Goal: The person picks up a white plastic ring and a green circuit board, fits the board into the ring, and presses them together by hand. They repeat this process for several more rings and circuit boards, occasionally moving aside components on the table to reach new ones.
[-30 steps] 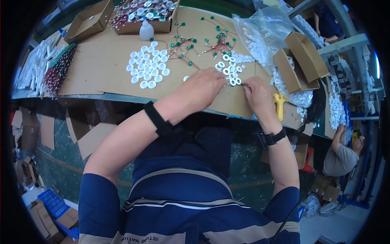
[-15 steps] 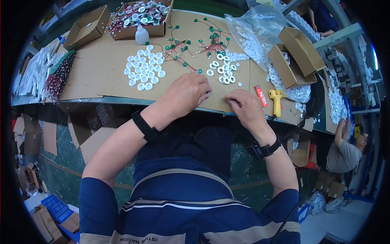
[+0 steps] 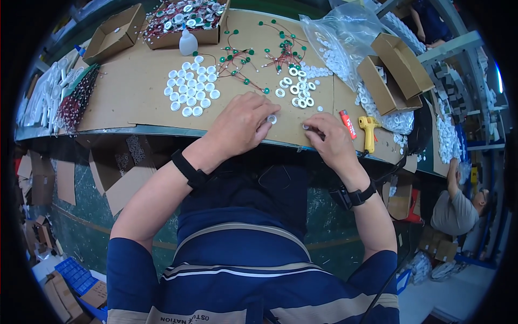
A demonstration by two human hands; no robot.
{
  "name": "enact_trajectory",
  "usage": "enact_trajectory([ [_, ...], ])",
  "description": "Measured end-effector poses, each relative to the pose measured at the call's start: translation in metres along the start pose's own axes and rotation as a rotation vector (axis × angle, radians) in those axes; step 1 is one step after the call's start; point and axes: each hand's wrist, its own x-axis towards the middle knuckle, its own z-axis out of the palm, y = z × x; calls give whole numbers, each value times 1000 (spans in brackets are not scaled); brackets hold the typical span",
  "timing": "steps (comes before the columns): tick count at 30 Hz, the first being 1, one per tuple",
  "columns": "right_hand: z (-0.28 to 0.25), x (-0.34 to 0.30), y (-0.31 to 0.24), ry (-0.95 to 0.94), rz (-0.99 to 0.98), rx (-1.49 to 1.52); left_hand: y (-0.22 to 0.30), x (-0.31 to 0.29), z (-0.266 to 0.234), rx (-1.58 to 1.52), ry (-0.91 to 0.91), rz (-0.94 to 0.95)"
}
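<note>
A small white ring (image 3: 272, 119) shows at the fingertips of my left hand (image 3: 244, 123), which is closed on it just above the table's near edge. To its right, my right hand (image 3: 331, 139) pinches a small white piece (image 3: 306, 127) between thumb and fingers. Many round white caps (image 3: 191, 92) lie grouped on the cardboard-topped table (image 3: 129, 102), left of my left hand. Beyond my hands sits a loose cluster of white rings (image 3: 294, 90). Green discs with red wires (image 3: 237, 62) are spread behind them, one close to my left knuckles.
A red lighter (image 3: 347, 124) and a yellow glue gun (image 3: 369, 132) lie right of my right hand. Farther back are a white squeeze bottle (image 3: 188, 43), open cardboard boxes (image 3: 116, 35) and a clear bag (image 3: 340, 40) of white parts. Another person (image 3: 456, 208) is at the far right.
My left hand has turned slightly so that the white ring now shows at its fingertips. My right hand has shifted a little right and nearer, and a small white piece is visible in its pinch.
</note>
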Motion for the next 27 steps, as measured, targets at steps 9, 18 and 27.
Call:
enact_trajectory([
  [9,-3,3,-2,-51,78,-33,-2,0,1,27,36,-51],
  [18,-1,10,-3,-70,75,-73,0,-1,1,-8,-8,-63],
  [27,13,23,-20,6,-171,21,1,3,-2,-70,-79,-51],
])
